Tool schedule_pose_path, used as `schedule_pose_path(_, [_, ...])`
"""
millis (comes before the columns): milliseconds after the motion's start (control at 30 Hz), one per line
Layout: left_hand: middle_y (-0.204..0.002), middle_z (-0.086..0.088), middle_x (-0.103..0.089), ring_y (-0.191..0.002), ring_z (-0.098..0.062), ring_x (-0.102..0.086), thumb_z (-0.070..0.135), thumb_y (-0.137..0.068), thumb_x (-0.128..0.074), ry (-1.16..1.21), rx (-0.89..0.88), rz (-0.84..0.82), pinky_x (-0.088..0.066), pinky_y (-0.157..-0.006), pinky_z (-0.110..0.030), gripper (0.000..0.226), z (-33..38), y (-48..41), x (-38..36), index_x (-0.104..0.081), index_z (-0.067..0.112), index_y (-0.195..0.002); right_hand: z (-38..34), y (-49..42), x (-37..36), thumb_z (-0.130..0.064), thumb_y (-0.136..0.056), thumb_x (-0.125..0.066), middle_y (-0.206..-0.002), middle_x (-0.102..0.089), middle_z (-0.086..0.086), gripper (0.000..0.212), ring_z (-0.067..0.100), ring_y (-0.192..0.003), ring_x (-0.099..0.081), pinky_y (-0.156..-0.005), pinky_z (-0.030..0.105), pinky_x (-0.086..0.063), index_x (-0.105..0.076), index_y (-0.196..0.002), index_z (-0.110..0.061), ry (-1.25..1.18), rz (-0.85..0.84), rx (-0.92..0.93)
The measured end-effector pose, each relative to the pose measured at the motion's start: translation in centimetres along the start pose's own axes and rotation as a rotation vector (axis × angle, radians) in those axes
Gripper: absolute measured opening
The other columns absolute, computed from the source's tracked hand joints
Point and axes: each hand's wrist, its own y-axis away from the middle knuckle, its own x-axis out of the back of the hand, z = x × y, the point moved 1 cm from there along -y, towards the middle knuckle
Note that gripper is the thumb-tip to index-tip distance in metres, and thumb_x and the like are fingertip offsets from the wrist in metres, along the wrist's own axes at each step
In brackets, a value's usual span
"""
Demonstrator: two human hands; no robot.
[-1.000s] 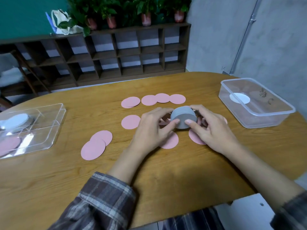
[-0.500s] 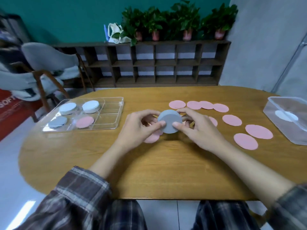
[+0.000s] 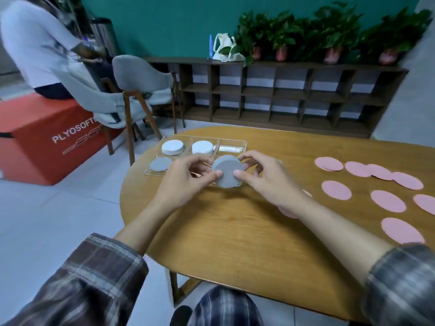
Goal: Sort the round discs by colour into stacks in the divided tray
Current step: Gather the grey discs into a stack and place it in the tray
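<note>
A thick stack of grey discs is held between both hands, just above the near edge of the clear divided tray. My left hand pinches its left side and my right hand pinches its right side. In the tray's far compartments stand two white stacks. A grey disc lies in the near left compartment. Several pink discs lie spread over the table to the right. My hands hide the tray's near middle compartments.
The round wooden table ends close to the tray's left side. Beyond it stand a grey chair, a red box with a person sitting on it, and a low dark shelf with potted plants.
Both hands have carried the grey stack leftward from among the pink discs to the tray's near edge. My head has turned left, so the clear tub on the right has left the view.
</note>
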Motion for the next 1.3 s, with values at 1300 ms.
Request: schedule_pose_path(1300, [-0.101, -0.006, -0.075, -0.086, -0.014, -0.062, 0.031, -0.090, -0.079, -0.552, 0.279, 0.112, -0.044, -0.068, -0.023, 0.029, -12.4, -8.4, 12.8, -0.079, 0.010, -0.110, -2.6, -16.0, -20.8, -0.046, -0.095, -0.064, -0.105, -0.070, 0.001, 0.033, 0.022, -0.099, -0.055, -0.083, 0.039, -0.049, -0.064, -0.118, -0.022, 0.258, -0.188, -0.197])
